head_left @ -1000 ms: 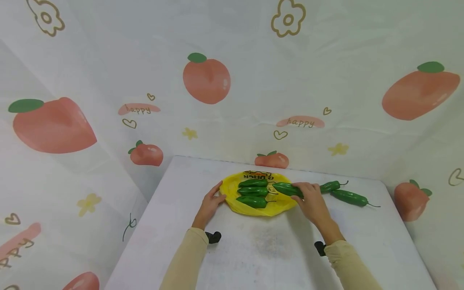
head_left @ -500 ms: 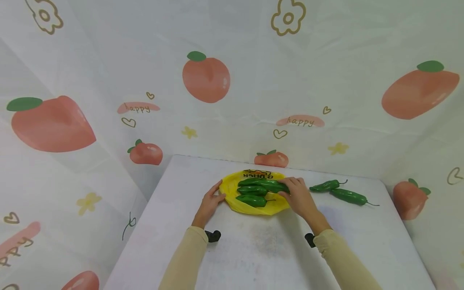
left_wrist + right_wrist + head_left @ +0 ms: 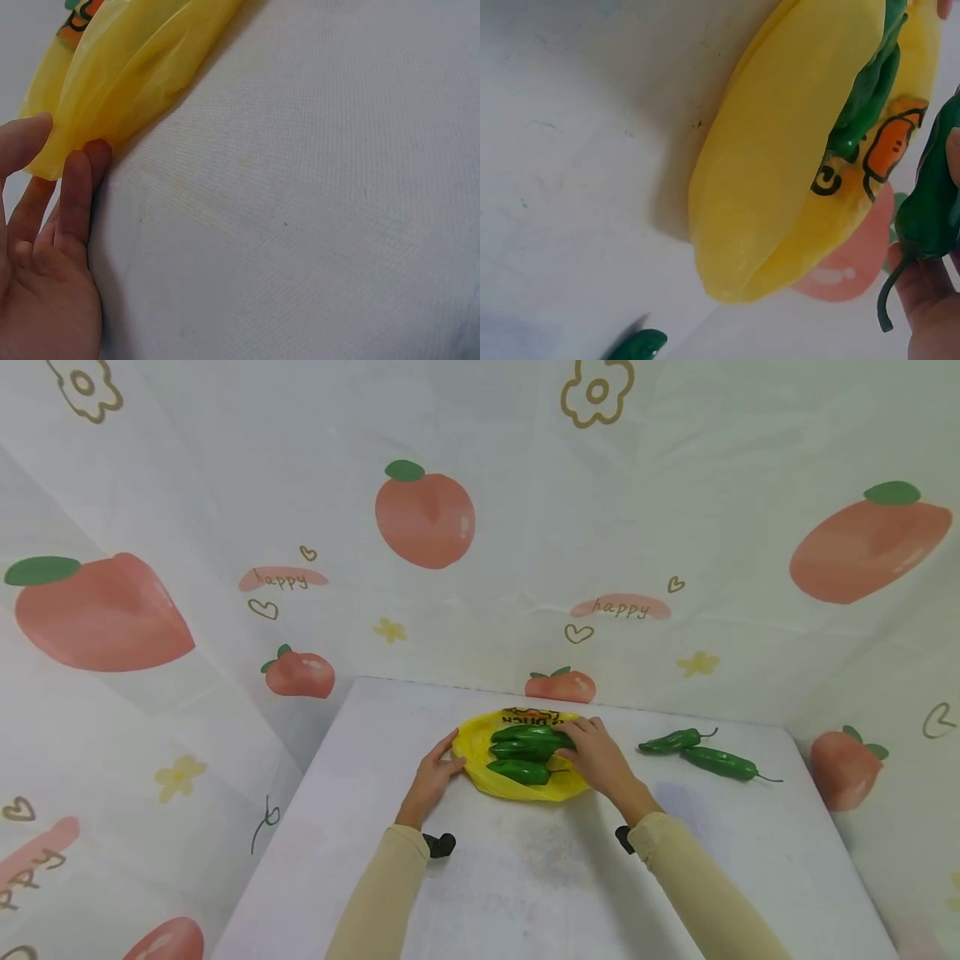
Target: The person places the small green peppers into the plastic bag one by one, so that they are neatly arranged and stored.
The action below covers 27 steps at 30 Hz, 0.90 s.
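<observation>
A yellow plastic bag with an orange print lies at the far middle of the white table. Green peppers lie in its open mouth. My left hand pinches the bag's left edge between thumb and fingers; in the left wrist view the left hand meets the yellow bag at its corner. My right hand holds another green pepper over the bag's far side. The right wrist view shows this held pepper by its stem end, beside the bag.
Two more green peppers lie on the table to the right of the bag. Peach-print cloth walls close in the table at the back and on both sides. Small black wrist mounts sit at my cuffs.
My right hand has carried the pepper leftward from the bag's right rim to over its far side. The left hand has stayed at the bag's left edge.
</observation>
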{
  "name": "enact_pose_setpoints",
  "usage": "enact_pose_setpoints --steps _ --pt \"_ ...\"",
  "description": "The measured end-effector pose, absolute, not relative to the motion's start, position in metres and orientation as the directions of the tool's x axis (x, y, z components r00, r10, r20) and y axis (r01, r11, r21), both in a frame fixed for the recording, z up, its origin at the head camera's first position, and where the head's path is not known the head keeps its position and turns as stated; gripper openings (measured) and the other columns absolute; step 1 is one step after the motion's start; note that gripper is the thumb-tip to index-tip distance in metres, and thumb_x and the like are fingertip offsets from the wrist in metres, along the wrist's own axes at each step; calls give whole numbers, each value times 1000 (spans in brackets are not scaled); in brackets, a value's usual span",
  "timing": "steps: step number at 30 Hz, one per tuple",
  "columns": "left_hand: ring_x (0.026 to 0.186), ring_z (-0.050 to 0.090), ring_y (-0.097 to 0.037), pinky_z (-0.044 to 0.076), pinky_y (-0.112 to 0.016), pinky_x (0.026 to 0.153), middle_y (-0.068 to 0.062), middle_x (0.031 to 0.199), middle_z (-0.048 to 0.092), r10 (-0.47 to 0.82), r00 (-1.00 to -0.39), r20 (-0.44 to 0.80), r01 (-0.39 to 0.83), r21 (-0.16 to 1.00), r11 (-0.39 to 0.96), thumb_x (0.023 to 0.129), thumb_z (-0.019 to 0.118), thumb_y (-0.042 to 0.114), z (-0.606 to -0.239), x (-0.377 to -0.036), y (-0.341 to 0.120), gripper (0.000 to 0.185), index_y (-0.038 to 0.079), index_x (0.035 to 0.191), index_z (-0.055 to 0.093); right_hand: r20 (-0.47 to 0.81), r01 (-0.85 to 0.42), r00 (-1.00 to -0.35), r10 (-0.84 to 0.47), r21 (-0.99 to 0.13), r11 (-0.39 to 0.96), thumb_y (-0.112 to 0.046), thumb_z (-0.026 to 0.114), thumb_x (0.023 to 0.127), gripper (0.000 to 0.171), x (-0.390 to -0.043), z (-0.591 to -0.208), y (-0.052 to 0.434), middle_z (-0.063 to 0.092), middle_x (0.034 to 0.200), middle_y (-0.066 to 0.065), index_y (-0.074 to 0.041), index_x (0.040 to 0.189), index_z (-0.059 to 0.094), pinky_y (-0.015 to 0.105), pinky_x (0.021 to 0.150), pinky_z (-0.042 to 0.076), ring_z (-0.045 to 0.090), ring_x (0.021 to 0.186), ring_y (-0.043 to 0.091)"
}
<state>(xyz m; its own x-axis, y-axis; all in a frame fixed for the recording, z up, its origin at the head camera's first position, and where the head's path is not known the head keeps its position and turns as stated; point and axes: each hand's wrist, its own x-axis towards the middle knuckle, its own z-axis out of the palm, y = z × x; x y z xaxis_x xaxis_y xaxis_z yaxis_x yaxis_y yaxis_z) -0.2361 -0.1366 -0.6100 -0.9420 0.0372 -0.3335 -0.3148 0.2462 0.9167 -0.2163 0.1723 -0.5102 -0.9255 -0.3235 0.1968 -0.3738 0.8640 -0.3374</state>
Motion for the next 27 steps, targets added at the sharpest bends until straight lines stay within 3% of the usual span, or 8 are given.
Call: enact_pose_setpoints --steps 4,11,27 --pt "87 59 -14 43 -35 94 5 139 49 33 -943 -331 -314 919 240 88 66 35 -609 -236 -136 55 58 132 41 191 -398 -916 -352 -335 854 -23 71 85 42 -221 -513 166 63 121 6 -15 125 60 41 92 48 49 105 25" --pt "83 58 -14 43 -32 88 4 152 38 42 -947 -320 -302 925 231 89 66 34 -609 -236 -136 56 57 133 41 218 -442 -895 -388 -333 833 -24 71 85 41 -228 -517 158 65 121 6 -14 123 61 41 94 48 51 106 25" --pt "88 59 -15 42 -35 95 7 152 37 43 -946 -322 -305 926 224 89 66 35 -610 -235 -137 56 58 133 40 127 -407 -913 -387 -311 859 -30 66 88 44 -247 -525 140 60 130 3 -17 129 57 38 101 45 52 111 23"
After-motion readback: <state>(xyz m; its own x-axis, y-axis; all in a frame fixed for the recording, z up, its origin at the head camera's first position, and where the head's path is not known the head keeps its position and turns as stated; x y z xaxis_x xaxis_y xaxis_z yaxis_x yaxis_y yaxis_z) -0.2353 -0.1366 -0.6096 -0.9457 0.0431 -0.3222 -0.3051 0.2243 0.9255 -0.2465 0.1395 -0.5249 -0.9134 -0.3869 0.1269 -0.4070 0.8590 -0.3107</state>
